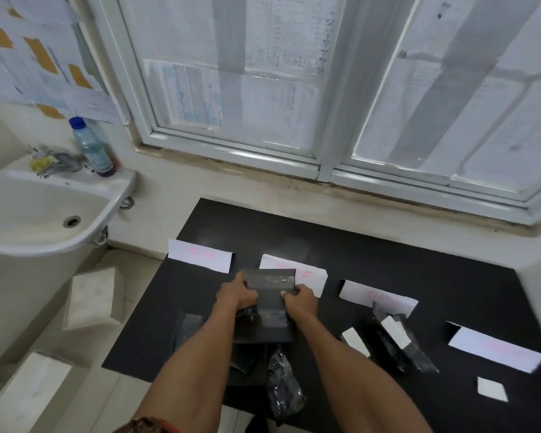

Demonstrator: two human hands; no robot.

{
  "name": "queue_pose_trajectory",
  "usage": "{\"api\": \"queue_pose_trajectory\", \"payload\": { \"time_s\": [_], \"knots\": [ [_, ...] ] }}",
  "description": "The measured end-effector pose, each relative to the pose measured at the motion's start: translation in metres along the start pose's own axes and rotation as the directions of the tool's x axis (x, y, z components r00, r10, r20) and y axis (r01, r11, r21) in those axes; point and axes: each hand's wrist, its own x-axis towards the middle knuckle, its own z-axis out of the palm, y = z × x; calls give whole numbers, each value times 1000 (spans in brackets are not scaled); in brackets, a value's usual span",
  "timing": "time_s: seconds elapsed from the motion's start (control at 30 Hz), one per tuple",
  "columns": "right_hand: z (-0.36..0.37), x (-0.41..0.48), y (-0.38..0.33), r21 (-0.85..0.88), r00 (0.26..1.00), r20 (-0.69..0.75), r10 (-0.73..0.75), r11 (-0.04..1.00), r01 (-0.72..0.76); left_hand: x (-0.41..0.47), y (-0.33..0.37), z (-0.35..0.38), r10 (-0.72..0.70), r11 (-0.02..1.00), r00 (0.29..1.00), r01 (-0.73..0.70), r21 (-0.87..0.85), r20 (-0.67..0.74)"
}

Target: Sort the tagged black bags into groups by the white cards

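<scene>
We see a flat black bag [269, 289] of smooth plastic film, faintly glossy, with a shiny clear tape strip [270, 280] across it. The crumpled bag [284, 382] nearer us is wrinkled, glinting plastic. The counter [388, 260] looks matt black and even. The white cards [200, 254] look like matt paper. The sink [19, 210] has a glossy white glaze; the bottle [91, 148] is clear plastic

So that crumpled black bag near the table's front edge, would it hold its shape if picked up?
Probably not: the crumpled bag is wrinkled and bunched, so it is likely floppy. Its film shines, so it may be slippery. It seems light.
</scene>
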Motion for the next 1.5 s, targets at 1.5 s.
{"api": "queue_pose_trajectory", "payload": {
  "time_s": [1.5],
  "knots": [
    [-332,-76,367,-290,954,-187,232,915,-279,-112,283,349,224,618,888,189,-763,402]
  ]
}}
